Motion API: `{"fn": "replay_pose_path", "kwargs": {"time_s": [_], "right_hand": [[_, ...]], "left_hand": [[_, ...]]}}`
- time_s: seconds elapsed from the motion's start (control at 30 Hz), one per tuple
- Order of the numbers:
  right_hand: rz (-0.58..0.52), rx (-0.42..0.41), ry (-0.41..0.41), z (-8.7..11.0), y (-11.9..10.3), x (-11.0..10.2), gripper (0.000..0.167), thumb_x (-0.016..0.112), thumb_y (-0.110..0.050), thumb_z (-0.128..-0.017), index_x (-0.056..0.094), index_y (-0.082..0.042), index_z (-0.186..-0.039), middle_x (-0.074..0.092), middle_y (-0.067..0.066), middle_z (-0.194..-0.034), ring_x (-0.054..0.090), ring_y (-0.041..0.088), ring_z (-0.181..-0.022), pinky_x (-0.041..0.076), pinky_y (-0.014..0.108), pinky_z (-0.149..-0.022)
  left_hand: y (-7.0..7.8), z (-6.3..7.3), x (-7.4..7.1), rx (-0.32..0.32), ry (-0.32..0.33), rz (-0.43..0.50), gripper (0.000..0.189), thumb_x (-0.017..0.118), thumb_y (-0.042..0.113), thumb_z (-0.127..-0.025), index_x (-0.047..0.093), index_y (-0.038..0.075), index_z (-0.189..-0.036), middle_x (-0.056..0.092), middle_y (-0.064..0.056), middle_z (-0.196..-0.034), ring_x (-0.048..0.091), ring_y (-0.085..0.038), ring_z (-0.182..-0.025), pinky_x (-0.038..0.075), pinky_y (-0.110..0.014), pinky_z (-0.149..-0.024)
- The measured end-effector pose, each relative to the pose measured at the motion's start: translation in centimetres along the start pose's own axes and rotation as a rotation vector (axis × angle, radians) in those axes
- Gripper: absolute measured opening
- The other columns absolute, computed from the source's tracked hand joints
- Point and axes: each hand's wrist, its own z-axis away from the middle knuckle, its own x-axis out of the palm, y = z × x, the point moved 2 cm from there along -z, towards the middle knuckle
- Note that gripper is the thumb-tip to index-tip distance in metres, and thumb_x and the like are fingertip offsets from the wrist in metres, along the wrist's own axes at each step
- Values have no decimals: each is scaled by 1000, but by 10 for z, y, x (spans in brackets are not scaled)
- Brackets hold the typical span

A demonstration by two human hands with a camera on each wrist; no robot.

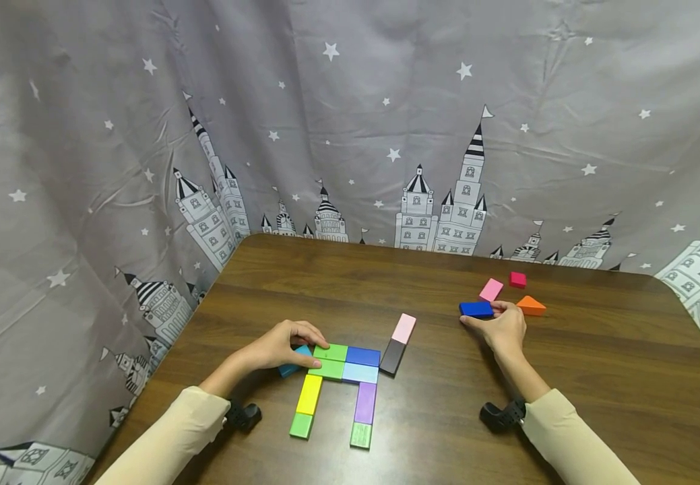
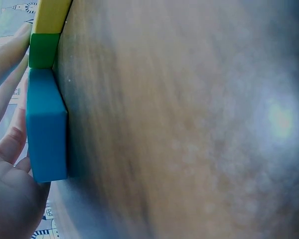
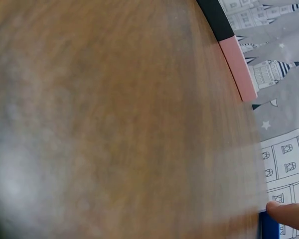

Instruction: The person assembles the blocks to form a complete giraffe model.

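Right hand [image 1: 503,328] pinching dark blue block [image 1: 475,309]; left hand [image 1: 283,345] gripping teal block [image 1: 294,362] underneath.

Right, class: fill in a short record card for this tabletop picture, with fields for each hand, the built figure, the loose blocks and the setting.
left hand: left hand grips the teal block at the left end of the figure
right hand: right hand holds the dark blue block, flat on the table
built figure: flat coloured blocks laid in rows with two legs; a black and pink strip at its right
loose blocks: pink block, red cube, orange triangle
setting: wooden table, grey castle-print curtain behind
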Motion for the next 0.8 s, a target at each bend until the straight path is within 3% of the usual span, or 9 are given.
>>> {"fn": "replay_pose_path", "kwargs": {"time_s": [0.57,0.8], "right_hand": [[-1,-21,-2,-3,0,2,71,90,-18,-72,56,16,-124,53,33,-113,48,44,-109,36,54,-98],[1,-1,-8,-4,0,-1,68,90,-19,-72,59,14,-123,60,34,-115,55,43,-105,44,53,-95]], "left_hand": [[1,0,1,19,-12,24,30,81,11,-85,74,3,-113,66,-9,-114,61,-27,-108,51,-39,-99],[2,-1,0,11,-9,17,30,81,11,-85,75,3,-113,67,-8,-113,61,-26,-108,51,-39,-99]]}}
